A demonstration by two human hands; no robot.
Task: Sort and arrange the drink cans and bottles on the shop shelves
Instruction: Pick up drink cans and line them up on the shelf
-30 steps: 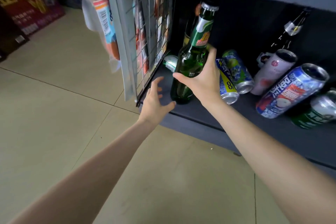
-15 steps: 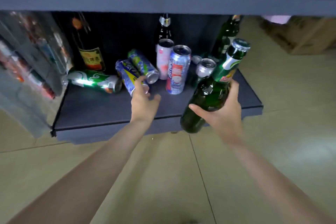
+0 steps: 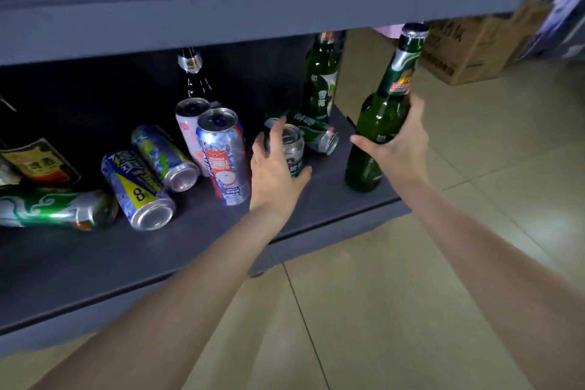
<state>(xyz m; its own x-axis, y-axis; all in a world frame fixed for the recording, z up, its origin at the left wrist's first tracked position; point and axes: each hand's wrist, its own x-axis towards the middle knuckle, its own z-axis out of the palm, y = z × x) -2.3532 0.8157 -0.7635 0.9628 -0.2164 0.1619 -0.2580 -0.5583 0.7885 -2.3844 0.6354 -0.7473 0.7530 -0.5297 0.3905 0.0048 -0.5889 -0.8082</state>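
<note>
right hand [image 3: 400, 149] grips green bottle [image 3: 380, 123], tilted, base on shelf [image 3: 190, 247]. left hand [image 3: 275, 174] curls round dark can [image 3: 292, 152].

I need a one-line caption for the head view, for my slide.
Right hand holds a green glass beer bottle at the dark shelf edge; left hand grips a small silver can.

floor [image 3: 411, 310]: pale beige tiles with thin dark joints | shelving: dark grey bottom shelf [image 3: 126, 266] under a grey upper board [image 3: 253, 6] | right background: brown cardboard box [image 3: 474, 51] standing on floor | light: soft glare on tiles
</note>
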